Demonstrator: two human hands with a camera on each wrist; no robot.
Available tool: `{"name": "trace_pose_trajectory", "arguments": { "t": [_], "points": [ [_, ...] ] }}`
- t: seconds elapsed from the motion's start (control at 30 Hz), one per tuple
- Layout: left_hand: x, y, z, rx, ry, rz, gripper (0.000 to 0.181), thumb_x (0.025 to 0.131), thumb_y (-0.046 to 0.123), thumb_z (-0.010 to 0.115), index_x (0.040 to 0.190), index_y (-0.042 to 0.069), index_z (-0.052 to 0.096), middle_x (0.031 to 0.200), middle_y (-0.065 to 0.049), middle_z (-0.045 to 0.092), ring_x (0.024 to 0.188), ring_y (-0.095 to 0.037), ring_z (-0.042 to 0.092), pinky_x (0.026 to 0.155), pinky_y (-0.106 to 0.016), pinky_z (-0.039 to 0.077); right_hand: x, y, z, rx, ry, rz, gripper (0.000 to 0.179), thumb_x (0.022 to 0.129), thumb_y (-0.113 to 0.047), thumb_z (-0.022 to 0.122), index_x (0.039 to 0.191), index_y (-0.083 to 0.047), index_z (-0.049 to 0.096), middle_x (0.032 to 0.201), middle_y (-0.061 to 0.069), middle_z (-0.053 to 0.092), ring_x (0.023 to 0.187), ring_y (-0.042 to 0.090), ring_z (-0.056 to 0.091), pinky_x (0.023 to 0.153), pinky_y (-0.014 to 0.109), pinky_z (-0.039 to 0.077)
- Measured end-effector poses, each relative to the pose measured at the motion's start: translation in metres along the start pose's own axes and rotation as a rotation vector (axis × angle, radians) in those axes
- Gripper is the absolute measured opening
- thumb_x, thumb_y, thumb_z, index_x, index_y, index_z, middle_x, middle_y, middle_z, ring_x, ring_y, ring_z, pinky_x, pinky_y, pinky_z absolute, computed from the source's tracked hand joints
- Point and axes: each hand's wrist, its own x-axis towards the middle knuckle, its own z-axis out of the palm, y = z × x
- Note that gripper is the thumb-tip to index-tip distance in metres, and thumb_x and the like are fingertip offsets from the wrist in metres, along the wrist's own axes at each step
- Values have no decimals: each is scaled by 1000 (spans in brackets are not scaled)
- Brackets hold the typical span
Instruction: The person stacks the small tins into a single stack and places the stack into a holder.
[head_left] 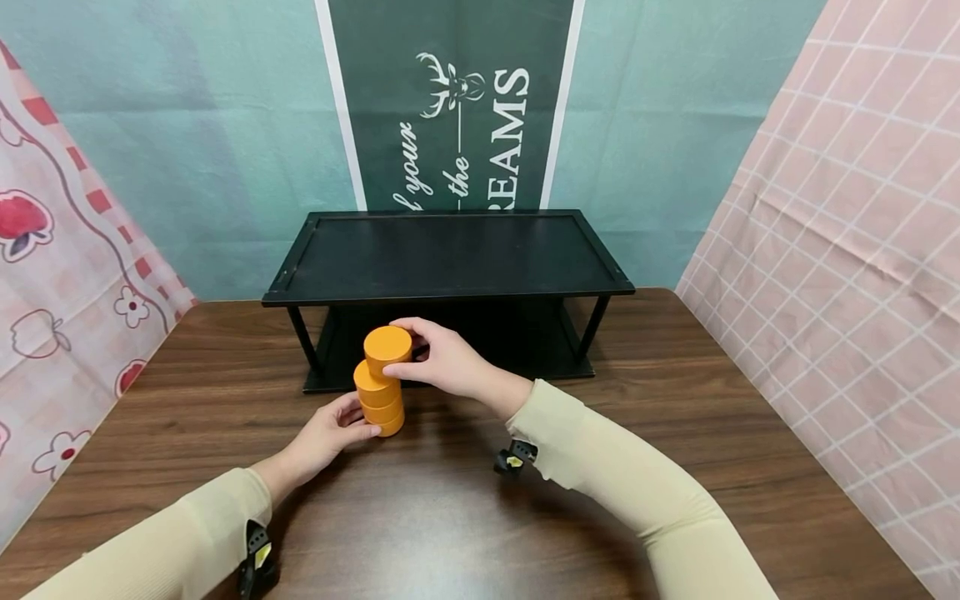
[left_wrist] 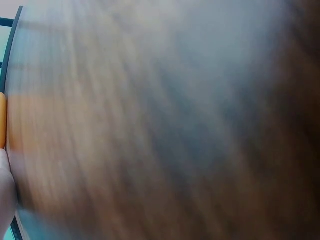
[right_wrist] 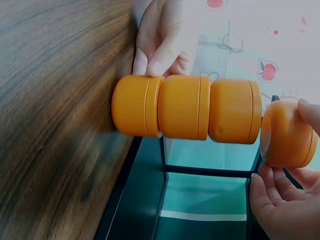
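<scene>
Three orange lidded jars (right_wrist: 184, 107) stand in an upright stack on the table, in front of a black rack's left part. My left hand (head_left: 324, 435) holds the lowest jar (head_left: 391, 427) from the left, its thumb on the near side. Above the stack, my right hand (head_left: 452, 363) grips another orange jar (head_left: 387, 347) between thumb and fingers. That jar is slightly tilted and off to one side in the right wrist view; whether it touches the top of the stack I cannot tell. The left wrist view catches only a sliver of orange jar (left_wrist: 2, 120) beside blurred wood.
The black two-tier rack (head_left: 450, 254) stands at the back of the brown wooden table (head_left: 660, 467), just behind the jars. Its upper shelf overhangs close to my right hand. Patterned cloths hang left and right, and a green cloth (head_left: 247, 167) hangs behind.
</scene>
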Motion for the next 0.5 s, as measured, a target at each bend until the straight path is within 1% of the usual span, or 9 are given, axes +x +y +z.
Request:
{"name": "trace_pose_trajectory", "arguments": {
  "t": [0.27,0.5],
  "points": [
    [0,-1,-1,-3,-7,5,62,86,14,68,137,-3,37,134,-23,44,124,-33,43,96,-25,42,3,-4,8,-22,-17,-8,60,81,-28,74,132,-11,48,119,-1,56,98,9,54,85,25,49],
    [0,-2,-2,-1,0,7,61,86,14,69,136,-3,38,133,-22,46,123,-32,45,96,-25,42,6,-6,13,-22,-24,-11,62,80,-28,75,133,-11,47,119,-1,55,99,10,53,87,32,50]
  ]
}}
